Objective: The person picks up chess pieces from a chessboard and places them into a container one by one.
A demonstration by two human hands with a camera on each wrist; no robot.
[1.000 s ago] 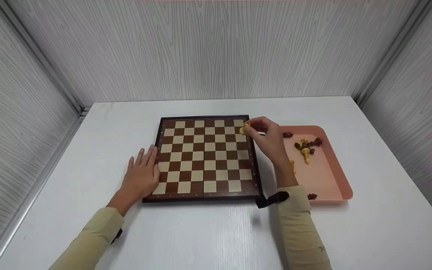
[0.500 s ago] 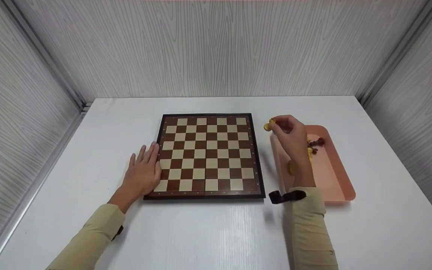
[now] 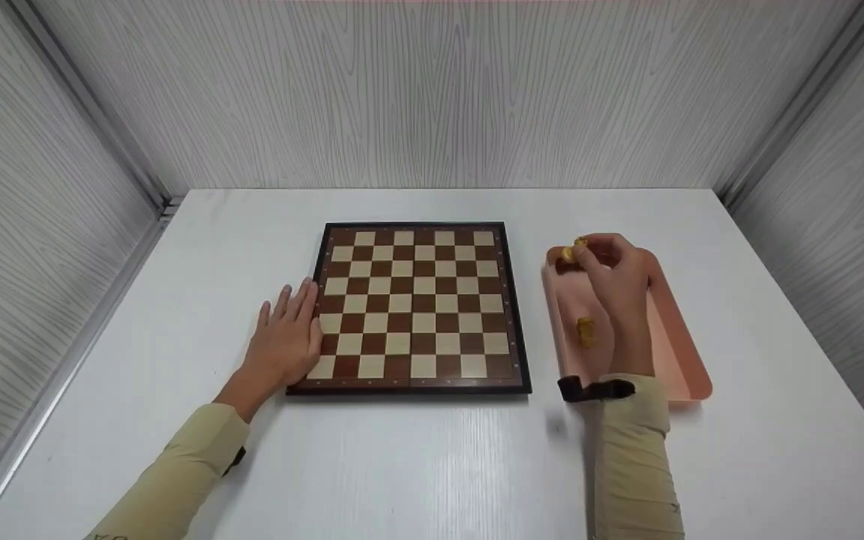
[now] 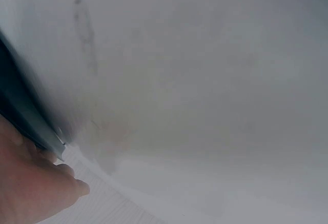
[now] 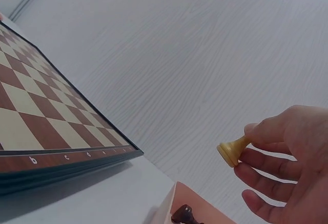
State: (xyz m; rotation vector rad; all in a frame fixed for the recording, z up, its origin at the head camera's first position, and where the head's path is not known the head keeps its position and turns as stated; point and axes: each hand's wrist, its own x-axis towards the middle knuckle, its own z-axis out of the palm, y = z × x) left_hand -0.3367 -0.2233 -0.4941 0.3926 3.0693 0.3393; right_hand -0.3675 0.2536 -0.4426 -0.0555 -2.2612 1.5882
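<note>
My right hand (image 3: 616, 276) pinches a yellow chess piece (image 3: 570, 253) between thumb and fingers, above the back of the pink tray (image 3: 681, 322). In the right wrist view the round base of the piece points away from the hand, while its top is hidden by the fingers. My left hand (image 3: 284, 337) lies against the left edge of the chessboard (image 3: 412, 304), fingers straight. The board's squares hold no pieces. Inside the tray lie another yellow chess piece (image 3: 586, 332) and a dark brown chess piece (image 5: 185, 215); my right hand and forearm cover part of the tray.
The white table (image 3: 432, 457) spreads around the board and the tray. Grey wood-grain panels (image 3: 417, 97) close off the back and both sides. A narrow strip of table separates the board's right edge from the tray.
My right hand has moved right with the yellow chess piece, from the board's back right corner to over the tray. My left hand has stayed at the board's left edge.
</note>
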